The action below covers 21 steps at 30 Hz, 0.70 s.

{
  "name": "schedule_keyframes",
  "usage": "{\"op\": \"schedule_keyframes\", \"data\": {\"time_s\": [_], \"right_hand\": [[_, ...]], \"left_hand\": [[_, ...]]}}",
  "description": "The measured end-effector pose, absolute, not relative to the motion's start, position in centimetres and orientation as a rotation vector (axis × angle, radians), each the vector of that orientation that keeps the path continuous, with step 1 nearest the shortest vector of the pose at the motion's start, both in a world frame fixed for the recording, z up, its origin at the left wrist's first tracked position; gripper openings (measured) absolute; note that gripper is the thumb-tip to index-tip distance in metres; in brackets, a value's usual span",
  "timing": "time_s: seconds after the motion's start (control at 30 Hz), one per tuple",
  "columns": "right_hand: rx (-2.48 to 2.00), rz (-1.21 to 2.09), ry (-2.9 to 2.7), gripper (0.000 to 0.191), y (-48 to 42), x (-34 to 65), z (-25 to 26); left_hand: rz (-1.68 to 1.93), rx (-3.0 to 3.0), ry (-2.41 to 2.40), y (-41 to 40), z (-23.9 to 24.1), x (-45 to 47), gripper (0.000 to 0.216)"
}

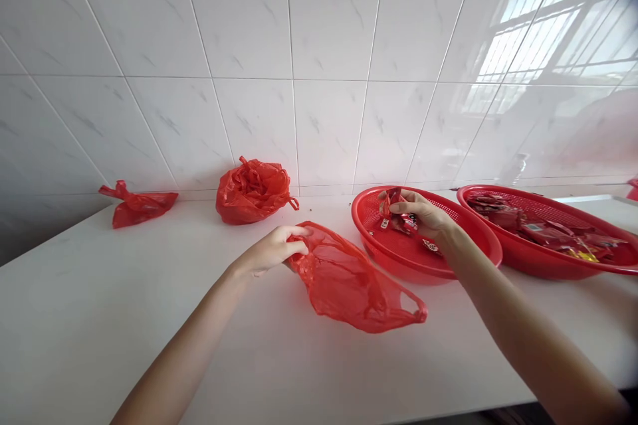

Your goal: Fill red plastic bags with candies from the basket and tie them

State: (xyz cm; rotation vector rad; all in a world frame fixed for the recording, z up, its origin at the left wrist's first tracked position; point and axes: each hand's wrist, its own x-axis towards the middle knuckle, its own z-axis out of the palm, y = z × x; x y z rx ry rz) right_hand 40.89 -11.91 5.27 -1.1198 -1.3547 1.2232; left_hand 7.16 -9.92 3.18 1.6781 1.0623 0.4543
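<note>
My left hand (279,249) is closed on the edge of a red plastic bag (349,285), which hangs open just above the white table with its loop handle toward the right. Over the nearer red plastic basket (423,262), my right hand (423,212) pinches a small red packet (391,200). A few more small packets (431,246) lie in the bottom of that basket, partly hidden by my right hand and forearm.
To the right, a second red basket (538,267) holds many red packets (548,236). An open red bag (253,192) stands by the tiled wall, and a tied red bag (144,208) lies at the far left. A metal tray (588,198) sits behind the second basket.
</note>
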Motion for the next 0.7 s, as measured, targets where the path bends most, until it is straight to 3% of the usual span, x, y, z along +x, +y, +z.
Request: {"op": "schedule_keyframes", "data": {"time_s": [0.17,0.33,0.53,0.7], "right_hand": [[-0.89,1.442,-1.555,0.042,-13.7,34.2,7.0],[-0.962,1.557,-1.785,0.03,-14.1,28.3,6.1],[-1.478,1.263,-1.919,0.025,-11.6,26.9,2.3],[-1.614,1.102,-1.988,0.036,-10.1,26.7,1.2]], "left_hand": [[0.457,1.641,1.094,-10.2,3.5,7.1,0.07],[0.345,1.728,0.915,-10.0,3.2,6.8,0.046],[0.18,1.798,1.098,-8.8,2.5,4.7,0.09],[0.118,1.835,1.11,-8.4,2.7,4.0,0.094]]}}
